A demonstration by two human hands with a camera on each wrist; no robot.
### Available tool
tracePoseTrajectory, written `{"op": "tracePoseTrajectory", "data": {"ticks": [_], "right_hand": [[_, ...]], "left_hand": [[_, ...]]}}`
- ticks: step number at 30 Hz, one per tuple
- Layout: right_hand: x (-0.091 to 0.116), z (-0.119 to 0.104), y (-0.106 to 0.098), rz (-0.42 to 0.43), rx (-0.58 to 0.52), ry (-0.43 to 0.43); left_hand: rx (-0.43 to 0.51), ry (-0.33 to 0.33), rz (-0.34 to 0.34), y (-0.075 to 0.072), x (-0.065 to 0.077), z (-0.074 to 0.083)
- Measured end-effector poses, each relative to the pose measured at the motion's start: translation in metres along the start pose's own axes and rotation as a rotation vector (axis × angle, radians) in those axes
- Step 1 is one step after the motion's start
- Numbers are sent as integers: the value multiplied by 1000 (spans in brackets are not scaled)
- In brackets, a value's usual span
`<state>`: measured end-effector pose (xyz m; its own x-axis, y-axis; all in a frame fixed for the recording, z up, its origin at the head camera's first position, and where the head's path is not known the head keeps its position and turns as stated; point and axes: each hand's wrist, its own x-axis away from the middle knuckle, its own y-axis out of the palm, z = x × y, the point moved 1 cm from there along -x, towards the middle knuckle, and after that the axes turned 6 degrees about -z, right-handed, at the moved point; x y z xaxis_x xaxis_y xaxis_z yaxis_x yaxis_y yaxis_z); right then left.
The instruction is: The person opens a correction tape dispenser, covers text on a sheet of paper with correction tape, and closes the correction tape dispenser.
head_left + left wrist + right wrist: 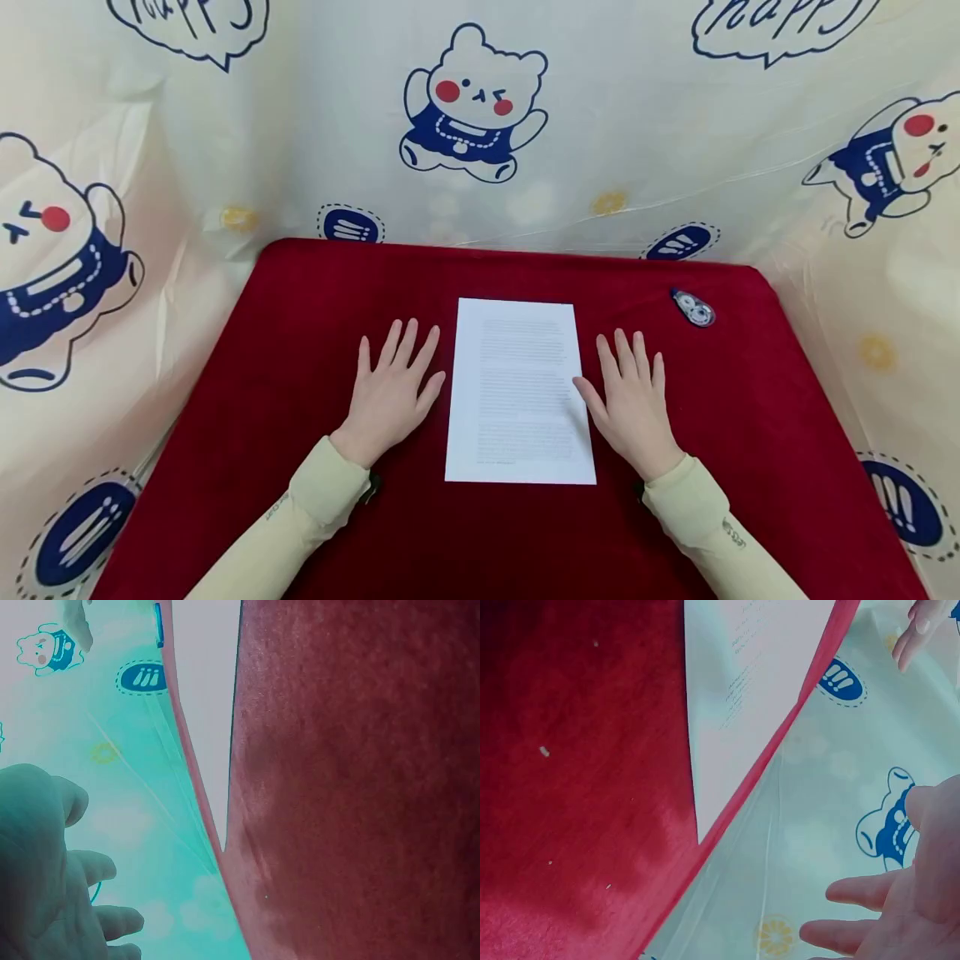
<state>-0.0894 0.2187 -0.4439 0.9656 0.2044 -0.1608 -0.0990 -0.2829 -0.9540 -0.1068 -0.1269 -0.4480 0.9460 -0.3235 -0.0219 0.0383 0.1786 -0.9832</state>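
Note:
A printed sheet of paper (521,392) lies flat on the red cloth, its lines of text small and unreadable. To its left is my left hand (390,400), palm down with fingers spread, apart from the sheet. My right hand (633,404) is on the other side, fingers spread too, its thumb tip at or just over the paper's right edge. Neither hand holds anything. In the left wrist view the left hand (45,877) shows at the lower left, and the right wrist view has the right hand (900,892) at the lower right.
A small dark correction tape dispenser (693,308) lies at the back right of the red-covered table (300,333). Pale curtains (600,108) printed with cartoon bears surround the table at the back and sides.

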Motion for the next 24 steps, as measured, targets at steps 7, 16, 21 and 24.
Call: {"op": "tracePoseTrajectory", "data": {"ticks": [7,16,21,24], "right_hand": [[0,5,2,6,2,33],[-4,16,1,7,-7,31],[-18,34,-4,-37,-48,45],[-30,52,-10,-49,-51,52]], "left_hand": [[2,0,17,1,-2,-5],[9,-8,16,7,-4,-4],[18,-3,15,12,-6,-3],[17,3,5,14,-8,-2]]}}
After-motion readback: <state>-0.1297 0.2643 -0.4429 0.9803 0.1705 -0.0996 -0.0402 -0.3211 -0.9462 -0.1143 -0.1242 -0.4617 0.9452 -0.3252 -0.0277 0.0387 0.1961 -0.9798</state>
